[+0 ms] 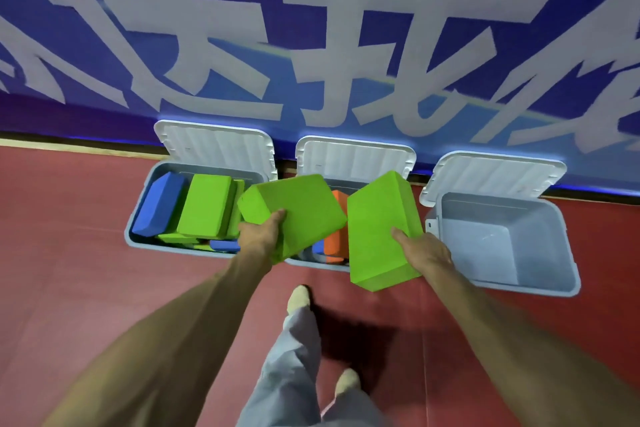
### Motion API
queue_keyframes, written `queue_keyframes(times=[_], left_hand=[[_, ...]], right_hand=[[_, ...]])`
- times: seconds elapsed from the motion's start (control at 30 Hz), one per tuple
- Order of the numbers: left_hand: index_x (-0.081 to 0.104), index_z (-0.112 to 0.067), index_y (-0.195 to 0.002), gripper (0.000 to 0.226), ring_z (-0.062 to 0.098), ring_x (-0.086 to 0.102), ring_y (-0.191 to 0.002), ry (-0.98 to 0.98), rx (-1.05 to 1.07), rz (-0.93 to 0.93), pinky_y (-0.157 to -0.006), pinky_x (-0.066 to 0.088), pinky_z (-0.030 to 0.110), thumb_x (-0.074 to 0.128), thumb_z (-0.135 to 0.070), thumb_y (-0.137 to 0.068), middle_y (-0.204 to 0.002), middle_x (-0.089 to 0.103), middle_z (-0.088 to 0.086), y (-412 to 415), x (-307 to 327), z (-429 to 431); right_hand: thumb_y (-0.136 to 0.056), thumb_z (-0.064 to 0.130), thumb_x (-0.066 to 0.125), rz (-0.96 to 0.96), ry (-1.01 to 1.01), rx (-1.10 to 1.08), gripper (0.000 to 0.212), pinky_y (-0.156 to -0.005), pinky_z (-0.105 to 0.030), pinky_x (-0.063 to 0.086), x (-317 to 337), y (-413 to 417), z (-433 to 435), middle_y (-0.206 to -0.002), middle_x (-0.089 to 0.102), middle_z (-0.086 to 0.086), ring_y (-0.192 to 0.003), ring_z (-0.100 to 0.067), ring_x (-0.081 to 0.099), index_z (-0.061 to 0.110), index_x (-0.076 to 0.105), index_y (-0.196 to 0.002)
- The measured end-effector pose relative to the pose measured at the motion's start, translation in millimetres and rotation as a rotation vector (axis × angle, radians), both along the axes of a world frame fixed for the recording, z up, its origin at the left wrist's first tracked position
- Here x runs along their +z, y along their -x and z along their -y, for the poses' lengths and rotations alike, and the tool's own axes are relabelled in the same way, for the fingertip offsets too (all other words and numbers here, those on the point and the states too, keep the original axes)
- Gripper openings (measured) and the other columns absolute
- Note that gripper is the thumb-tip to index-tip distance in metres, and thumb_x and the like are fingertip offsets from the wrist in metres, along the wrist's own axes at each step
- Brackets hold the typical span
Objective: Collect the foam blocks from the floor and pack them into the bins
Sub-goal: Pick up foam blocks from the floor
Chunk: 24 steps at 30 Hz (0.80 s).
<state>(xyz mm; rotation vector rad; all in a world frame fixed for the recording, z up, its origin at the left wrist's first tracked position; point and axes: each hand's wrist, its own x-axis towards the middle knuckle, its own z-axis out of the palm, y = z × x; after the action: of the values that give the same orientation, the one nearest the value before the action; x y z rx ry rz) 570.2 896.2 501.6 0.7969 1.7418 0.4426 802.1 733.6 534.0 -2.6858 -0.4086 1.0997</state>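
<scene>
Three pale blue bins stand in a row against the wall, lids open. The left bin [133,239] holds blue and green foam blocks, among them an upright green block [204,213]. In the middle bin [304,262] an orange block [337,239] shows. The right bin [540,284] has nothing in it. My left hand [261,236] grips a green foam block [298,211] above the gap between the left and middle bins. My right hand [424,251] grips a second green block [377,236] in front of the middle bin.
The floor [69,270] is dark red matting. A blue wall banner [311,28] with large white characters rises right behind the bins. My legs in grey trousers [294,357] and light shoes stand just short of the middle bin.
</scene>
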Motion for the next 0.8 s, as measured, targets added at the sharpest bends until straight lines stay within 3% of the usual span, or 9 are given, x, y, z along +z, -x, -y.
queue_keyframes(times=[0.13, 0.2, 0.27, 0.33, 0.5, 0.6, 0.67, 0.8], left_hand=[[0.057, -0.02, -0.118, 0.117, 0.034, 0.062, -0.101, 0.152, 0.02, -0.01, -0.084, 0.054, 0.054, 0.077, -0.078, -0.019, -0.124, 0.06, 0.009, 5, -100, -63], [0.057, -0.022, -0.111, 0.088, 0.031, 0.061, -0.099, 0.223, 0.071, 0.066, -0.081, 0.054, 0.053, 0.082, -0.07, -0.041, -0.125, 0.057, 0.007, -7, -93, -75], [0.052, -0.021, -0.106, 0.05, 0.028, 0.06, -0.098, 0.28, 0.126, 0.16, -0.079, 0.053, 0.047, 0.077, -0.05, -0.073, -0.112, 0.059, 0.005, -23, -80, -85], [0.051, -0.018, -0.101, 0.031, 0.029, 0.059, -0.094, 0.334, 0.146, 0.209, -0.075, 0.051, 0.045, 0.069, -0.039, -0.086, -0.105, 0.059, 0.006, -35, -90, -91], [0.049, -0.013, -0.116, 0.04, 0.033, 0.061, -0.091, 0.4, 0.204, 0.24, -0.064, 0.051, 0.042, 0.068, -0.035, -0.088, -0.115, 0.059, 0.014, -58, -170, -97], [0.049, -0.011, -0.12, 0.036, 0.028, 0.061, -0.083, 0.451, 0.211, 0.283, -0.073, 0.05, 0.042, 0.061, -0.031, -0.093, -0.11, 0.061, 0.013, -68, -216, -89], [0.05, -0.01, -0.112, 0.025, 0.027, 0.061, -0.08, 0.486, 0.237, 0.343, -0.079, 0.05, 0.044, 0.054, -0.029, -0.097, -0.098, 0.062, 0.013, -73, -243, -81], [0.052, -0.008, -0.085, 0.027, 0.025, 0.065, -0.052, 0.549, 0.19, 0.207, -0.056, 0.056, 0.039, 0.049, -0.031, -0.1, -0.075, 0.063, 0.014, -77, -283, -70]], right_hand=[[-0.087, 0.064, 0.049, 0.005, 0.036, -0.048, 0.077, -0.1, -0.041, 0.043, -34, -11, -60, -0.133, 0.054, -0.023, -0.121, -0.038, 0.051, 0.001, 0.051, -0.13], [-0.089, 0.058, 0.051, 0.001, -0.003, -0.069, 0.07, -0.099, -0.042, 0.043, -56, -18, -81, -0.133, 0.054, -0.022, -0.121, -0.039, 0.052, 0.005, 0.045, -0.134], [-0.091, 0.054, 0.05, 0.013, -0.022, -0.065, 0.062, -0.098, -0.044, 0.044, -70, -26, -95, -0.132, 0.056, -0.019, -0.12, -0.039, 0.053, 0.011, 0.04, -0.135], [-0.094, 0.052, 0.048, 0.022, -0.01, -0.051, 0.059, -0.097, -0.044, 0.044, -80, -35, -106, -0.131, 0.057, -0.018, -0.118, -0.04, 0.054, 0.014, 0.036, -0.137], [-0.098, 0.043, 0.047, 0.025, -0.001, -0.032, 0.059, -0.096, -0.04, 0.041, -156, -64, -120, -0.136, 0.053, -0.018, -0.121, -0.04, 0.051, 0.016, 0.027, -0.146], [-0.098, 0.044, 0.044, -0.013, -0.011, -0.037, 0.061, -0.104, -0.042, 0.037, -205, -78, -120, -0.143, 0.047, -0.015, -0.128, -0.039, 0.046, 0.018, 0.024, -0.149], [-0.098, 0.046, 0.045, -0.031, -0.015, -0.04, 0.061, -0.106, -0.044, 0.037, -237, -83, -116, -0.144, 0.046, -0.015, -0.129, -0.038, 0.045, 0.019, 0.026, -0.149], [-0.097, 0.037, 0.05, -0.03, -0.021, -0.029, 0.055, -0.101, -0.039, 0.038, -278, -85, -104, -0.136, 0.053, -0.016, -0.124, -0.037, 0.049, 0.017, 0.035, -0.146]])
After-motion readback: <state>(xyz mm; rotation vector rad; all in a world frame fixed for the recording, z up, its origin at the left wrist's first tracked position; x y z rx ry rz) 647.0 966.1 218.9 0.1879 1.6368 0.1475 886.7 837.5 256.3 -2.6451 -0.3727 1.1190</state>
